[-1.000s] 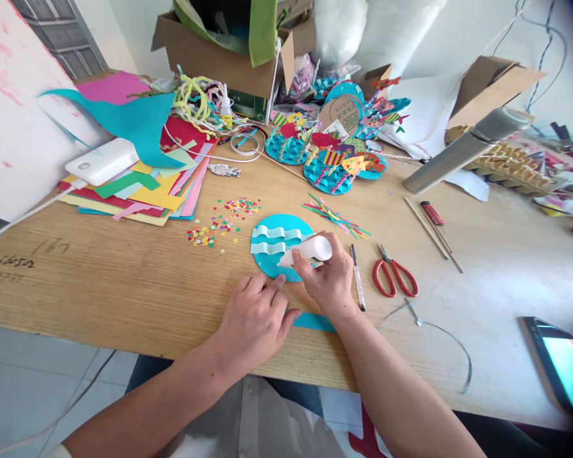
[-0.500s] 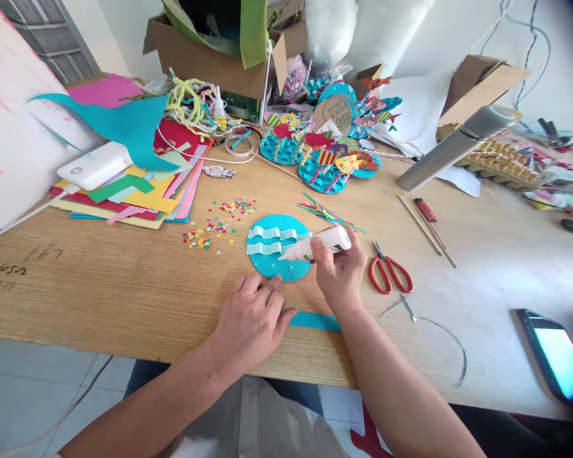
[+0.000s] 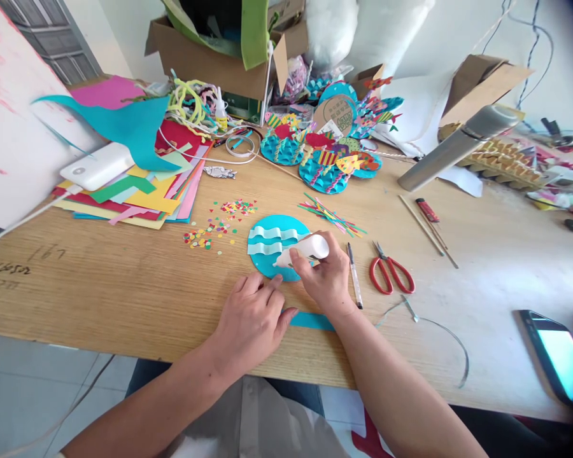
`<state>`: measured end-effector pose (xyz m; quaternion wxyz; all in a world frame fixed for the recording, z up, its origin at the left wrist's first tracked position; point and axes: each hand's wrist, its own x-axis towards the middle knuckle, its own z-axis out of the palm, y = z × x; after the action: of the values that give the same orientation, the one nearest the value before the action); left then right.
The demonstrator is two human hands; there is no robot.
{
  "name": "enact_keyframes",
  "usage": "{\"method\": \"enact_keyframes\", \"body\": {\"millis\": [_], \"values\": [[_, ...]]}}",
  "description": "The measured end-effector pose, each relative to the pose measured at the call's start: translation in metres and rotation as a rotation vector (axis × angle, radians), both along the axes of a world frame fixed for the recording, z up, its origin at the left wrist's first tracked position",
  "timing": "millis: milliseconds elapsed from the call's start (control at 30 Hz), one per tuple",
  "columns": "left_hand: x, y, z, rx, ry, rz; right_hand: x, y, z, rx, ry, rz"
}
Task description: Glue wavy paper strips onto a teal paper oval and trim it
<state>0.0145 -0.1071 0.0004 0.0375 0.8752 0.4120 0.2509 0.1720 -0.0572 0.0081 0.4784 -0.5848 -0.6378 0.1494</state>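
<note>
My right hand (image 3: 328, 270) is closed around a white glue bottle (image 3: 316, 247), tipped so its nozzle points down left at the lower part of a blue paper disc (image 3: 263, 263). Two pale blue wavy paper strips (image 3: 267, 248) cross the disc's upper half. My left hand (image 3: 252, 315) lies on the table, fingers spread, its fingertips at the disc's lower edge. Partly under the hands runs a flat blue paper strip (image 3: 312, 320). Beside my right hand is a pen (image 3: 355, 277).
Red-handled scissors (image 3: 391, 273) and a phone (image 3: 551, 353) are to the right. Confetti (image 3: 198, 238) and thin paper strips (image 3: 332, 214) lie beyond the disc. Coloured paper (image 3: 162, 202) is stacked left. Finished-looking fish decorations (image 3: 325, 168) and a grey cylinder (image 3: 453, 149) stand behind.
My right hand and the glue bottle have moved left over the disc, and the nozzle has shifted slightly left and down. The pen beside that hand now shows. My left hand stays put.
</note>
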Motion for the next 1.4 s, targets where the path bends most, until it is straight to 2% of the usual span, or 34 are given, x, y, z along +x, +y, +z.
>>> {"method": "enact_keyframes", "body": {"millis": [133, 233, 367, 533, 833, 967, 1233, 1400], "values": [[0.001, 0.0, 0.0, -0.006, -0.001, 0.006, -0.001, 0.0, 0.0, -0.004, 0.015, 0.005], [0.001, 0.0, 0.001, -0.011, 0.004, 0.007, 0.0, 0.001, 0.002, 0.017, 0.114, 0.001], [0.0, 0.0, 0.001, 0.005, -0.004, 0.003, 0.01, 0.006, 0.006, 0.08, 0.461, -0.053], [-0.001, 0.0, 0.0, 0.023, -0.046, -0.006, 0.026, 0.018, 0.009, 0.065, 0.901, -0.069], [0.0, 0.002, 0.002, 0.011, -0.063, -0.029, 0.044, 0.03, 0.012, -0.089, 1.366, 0.008], [0.001, 0.002, 0.001, 0.025, -0.056, -0.041, 0.048, 0.044, 0.011, -0.227, 1.378, 0.085], [0.003, 0.001, -0.002, 0.059, -0.041, -0.011, 0.036, 0.105, 0.017, -0.485, 1.169, 0.224], [0.003, 0.001, 0.001, 0.021, -0.028, 0.015, 0.041, 0.111, 0.019, -0.634, 1.1, 0.218]]}}
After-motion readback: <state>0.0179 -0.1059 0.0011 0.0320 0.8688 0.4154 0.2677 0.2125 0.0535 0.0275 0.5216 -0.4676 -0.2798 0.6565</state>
